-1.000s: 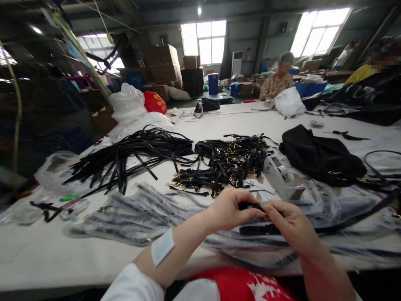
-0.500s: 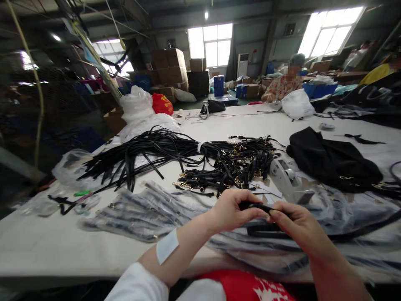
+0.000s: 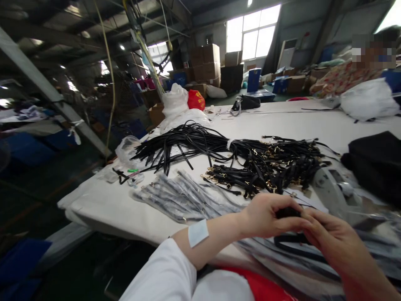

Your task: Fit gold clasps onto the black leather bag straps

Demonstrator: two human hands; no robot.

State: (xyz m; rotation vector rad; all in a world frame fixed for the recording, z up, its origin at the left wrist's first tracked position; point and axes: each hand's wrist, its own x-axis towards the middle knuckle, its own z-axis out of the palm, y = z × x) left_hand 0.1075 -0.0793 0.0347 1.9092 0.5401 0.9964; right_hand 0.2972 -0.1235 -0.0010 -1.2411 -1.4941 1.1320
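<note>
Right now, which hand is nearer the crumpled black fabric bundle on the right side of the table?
Right. The right hand is in front of the black fabric bundle and a little left; the left hand is farther left, also in front.

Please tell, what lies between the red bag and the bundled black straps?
In the head view, translucent plastic sheeting lies between the red bag and the bundled black straps.

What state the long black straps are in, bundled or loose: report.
Bundled: a white band gathers the black straps; their left ends fan out.
</note>
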